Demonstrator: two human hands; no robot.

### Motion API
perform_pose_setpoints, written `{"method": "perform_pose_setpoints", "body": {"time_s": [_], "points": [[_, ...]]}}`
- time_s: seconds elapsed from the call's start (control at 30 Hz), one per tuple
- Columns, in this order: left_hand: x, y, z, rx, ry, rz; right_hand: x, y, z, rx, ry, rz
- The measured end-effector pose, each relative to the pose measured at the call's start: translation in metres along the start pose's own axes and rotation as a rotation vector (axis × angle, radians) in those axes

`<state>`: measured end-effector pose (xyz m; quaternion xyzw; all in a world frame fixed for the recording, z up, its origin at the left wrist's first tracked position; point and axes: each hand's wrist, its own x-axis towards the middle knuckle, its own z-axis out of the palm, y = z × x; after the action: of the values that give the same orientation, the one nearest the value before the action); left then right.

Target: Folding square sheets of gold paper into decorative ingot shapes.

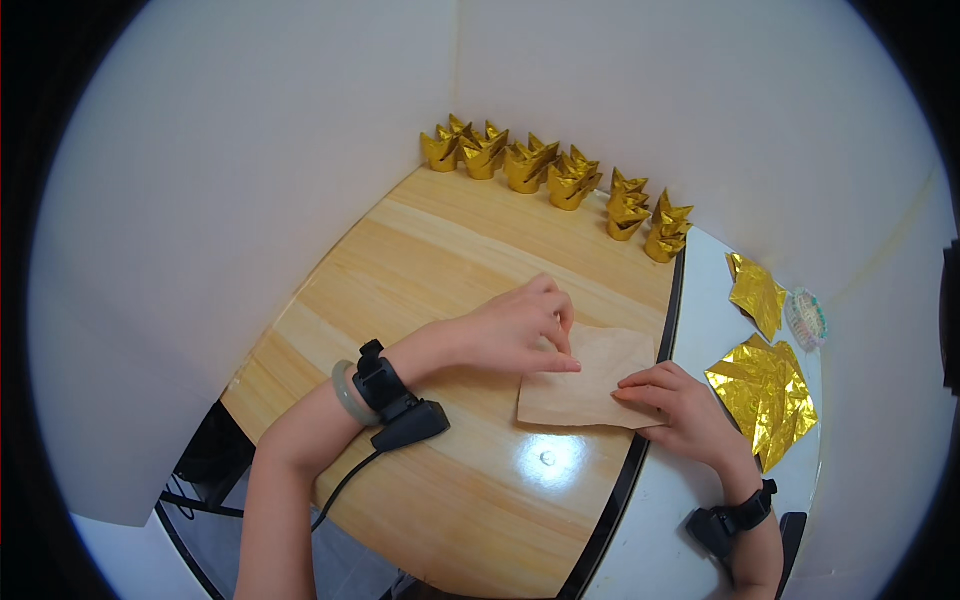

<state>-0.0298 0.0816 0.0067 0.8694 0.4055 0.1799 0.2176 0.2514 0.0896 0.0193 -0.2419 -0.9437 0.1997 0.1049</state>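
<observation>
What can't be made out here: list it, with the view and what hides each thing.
All in the head view:
Brown paper: its underside, facing the wooden tabletop.
Right hand: its palm, hidden by the back of the hand.
Left hand: its palm, turned away from the camera.
Gold folded pieces: their far sides, behind their own fronts.
Small round item: details too small to tell.
Left forearm: cut off by the lower edge.
</observation>
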Motion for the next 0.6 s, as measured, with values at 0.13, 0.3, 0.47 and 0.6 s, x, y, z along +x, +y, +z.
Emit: {"method": "perform_pose_setpoints", "body": {"time_s": [0.13, 0.3, 0.47, 0.6], "points": [[-0.002, 0.010, -0.003, -0.106, -0.213, 0.007, 0.000, 0.003, 0.001, 0.035, 0.026, 0.005], [-0.005, 0.004, -0.009, -0.258, -0.210, -0.060, 0.001, 0.012, 0.017, 0.310, 0.162, 0.288], [0.002, 0.005, -0.002, -0.306, 0.059, -0.464, 0.029, 0.006, 0.011, 0.184, 0.170, 0.658], [-0.001, -0.014, 0.024, 0.020, 0.212, -0.292, 0.026, 0.029, 0.019, -0.199, 0.304, 0.244]]}}
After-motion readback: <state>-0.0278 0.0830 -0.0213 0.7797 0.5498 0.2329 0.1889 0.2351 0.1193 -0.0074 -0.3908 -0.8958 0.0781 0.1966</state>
